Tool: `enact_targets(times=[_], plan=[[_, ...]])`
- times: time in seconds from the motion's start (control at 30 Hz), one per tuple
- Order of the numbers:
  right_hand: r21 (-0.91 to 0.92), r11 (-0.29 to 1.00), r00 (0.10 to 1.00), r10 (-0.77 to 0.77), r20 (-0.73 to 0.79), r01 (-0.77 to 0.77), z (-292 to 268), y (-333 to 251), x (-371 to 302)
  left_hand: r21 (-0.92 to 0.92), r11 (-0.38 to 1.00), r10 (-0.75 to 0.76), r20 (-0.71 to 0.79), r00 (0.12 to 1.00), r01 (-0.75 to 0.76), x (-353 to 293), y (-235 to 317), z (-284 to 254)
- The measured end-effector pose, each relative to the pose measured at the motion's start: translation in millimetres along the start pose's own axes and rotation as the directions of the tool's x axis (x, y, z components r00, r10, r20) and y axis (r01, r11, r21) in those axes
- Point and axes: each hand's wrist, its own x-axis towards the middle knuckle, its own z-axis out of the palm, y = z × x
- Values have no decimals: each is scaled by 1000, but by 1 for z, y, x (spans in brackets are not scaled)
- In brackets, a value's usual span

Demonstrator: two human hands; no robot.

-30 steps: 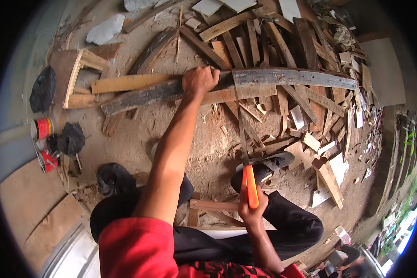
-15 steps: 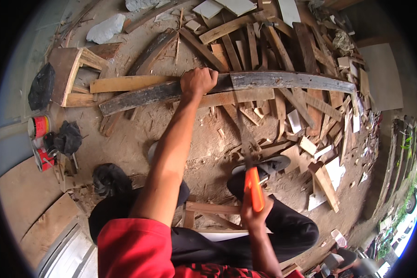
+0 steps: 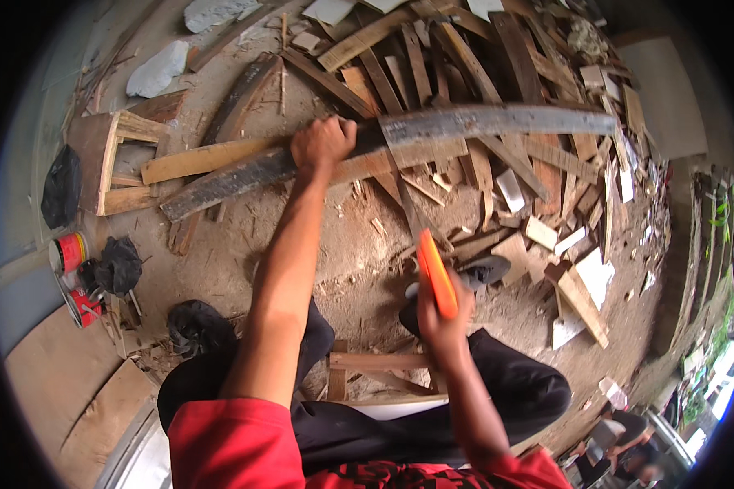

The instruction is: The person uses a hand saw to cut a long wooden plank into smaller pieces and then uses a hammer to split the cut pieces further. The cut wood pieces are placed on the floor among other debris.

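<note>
A long, dark, weathered wooden beam (image 3: 481,122) lies across the view, above other timber. My left hand (image 3: 323,143) is closed over the beam, left of its middle, with the arm stretched out straight. In my right hand (image 3: 447,314) is a handsaw (image 3: 437,277), gripped by its orange handle. Its narrow blade reaches up to the beam and crosses it just right of my left hand. A lighter plank (image 3: 432,151) lies under the beam. How deep the blade sits in the wood is too small to tell.
A heap of wood offcuts (image 3: 497,57) spreads behind and right of the beam. A wooden box frame (image 3: 98,163), red cans (image 3: 72,251) and black plastic bags (image 3: 121,265) stand at left. A low wooden stool (image 3: 379,361) is between my legs. Another person (image 3: 620,448) shows at lower right.
My right hand and the saw have moved forward, toward the beam, so less blade shows on my side. My left hand stays on the beam; the whole view has shifted slightly.
</note>
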Motion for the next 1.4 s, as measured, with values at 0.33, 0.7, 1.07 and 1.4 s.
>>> enact_targets(times=[0.33,0.7,1.07,1.4], plan=[[-138,988,997,73,9,-71,-17,8,-78,65,997,-42,70,997,38,8,0,-13],[-35,999,1000,-23,7,23,39,19,12,13,1000,26,104,994,-27,-8,-14,-1],[-18,976,956,216,199,-216,33,60,-27,-36,998,56,-19,998,-57,12,-8,-1],[-85,961,958,269,95,-262,-31,-54,-59,12,995,100,-42,994,-100,-13,-12,9]])
